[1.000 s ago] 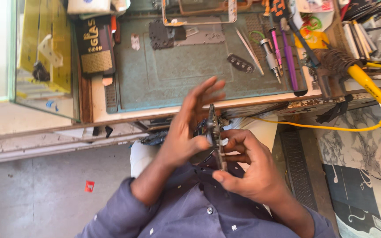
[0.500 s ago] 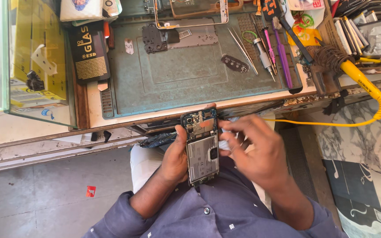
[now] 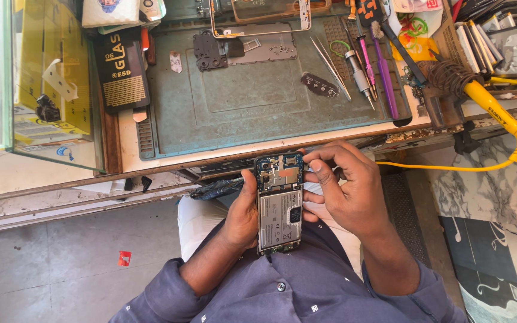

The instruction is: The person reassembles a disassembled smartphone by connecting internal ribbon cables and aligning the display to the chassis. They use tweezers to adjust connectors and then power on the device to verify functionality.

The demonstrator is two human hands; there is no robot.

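- Head view, the hands: the left hand (image 3: 242,214) grips an opened smartphone (image 3: 279,203) along its left edge, fingers curled behind it and the thumb lying on the near rim; the phone stands lengthwise away from the body, back cover off, its circuit board at the far end and its silver battery filling the middle.
- Head view, the other hand: the right hand (image 3: 348,191) closes on the phone's right edge; its thumb presses the side near the board, and its fingers (image 3: 330,157) bend tightly over the top right corner; so both hands hold the phone between them, narrow and clamped.
- Head view, where the phone is: it is held above the person's lap, just short of the front edge of the workbench (image 3: 128,134), clear of the bench top.
- Head view, the bench: a grey-green work mat (image 3: 240,96) covers the middle; on it lie a dark cover plate (image 3: 210,51), a small dark curved part (image 3: 319,85), metal tweezers (image 3: 330,66), a screwdriver (image 3: 358,69) and a purple pry tool (image 3: 384,75), all well apart from the hands.
- Head view, to the sides: a yellow coiled cable (image 3: 498,116) runs along one end of the bench and down past its edge; a glass case (image 3: 37,78) with yellow boxes inside stands at the other end, a black packet (image 3: 121,69) just beside it.
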